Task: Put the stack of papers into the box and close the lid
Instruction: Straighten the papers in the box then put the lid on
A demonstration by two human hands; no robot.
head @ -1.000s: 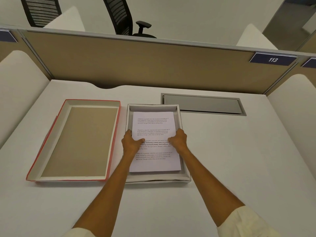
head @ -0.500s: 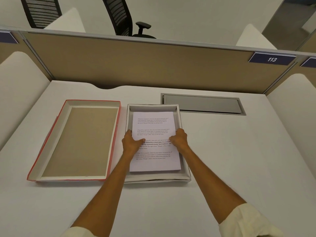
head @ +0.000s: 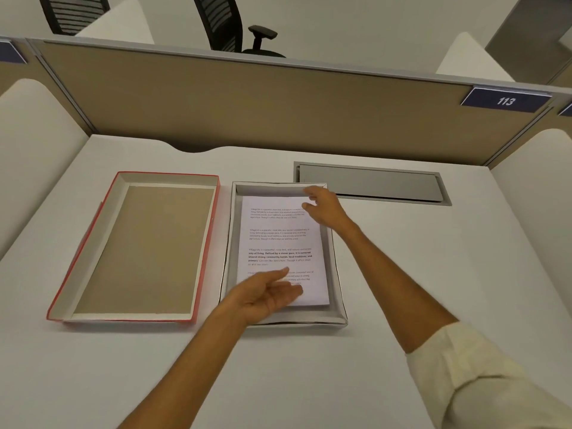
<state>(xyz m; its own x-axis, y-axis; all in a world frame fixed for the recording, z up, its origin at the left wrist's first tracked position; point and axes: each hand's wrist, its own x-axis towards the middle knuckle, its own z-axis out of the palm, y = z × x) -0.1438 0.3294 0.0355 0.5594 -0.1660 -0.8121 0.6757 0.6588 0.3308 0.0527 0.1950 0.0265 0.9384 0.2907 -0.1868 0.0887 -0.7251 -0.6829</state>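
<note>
Left hand (head: 266, 294) grip loose and open, fingers spread over the near end of the stack of papers (head: 280, 243), holding nothing. Right hand (head: 325, 205) likewise open at the far right corner. Papers lie flat inside the grey box (head: 335, 274), frame centre: step one looks done. Red-edged lid (head: 136, 243) sits inverted on the bench (head: 433, 274), left of the box; closing remains.

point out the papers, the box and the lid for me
stack of papers (head: 280, 239), head view, middle of the top printed sheet
box (head: 335, 274), head view, its right wall
lid (head: 139, 252), head view, its brown inner face
</note>
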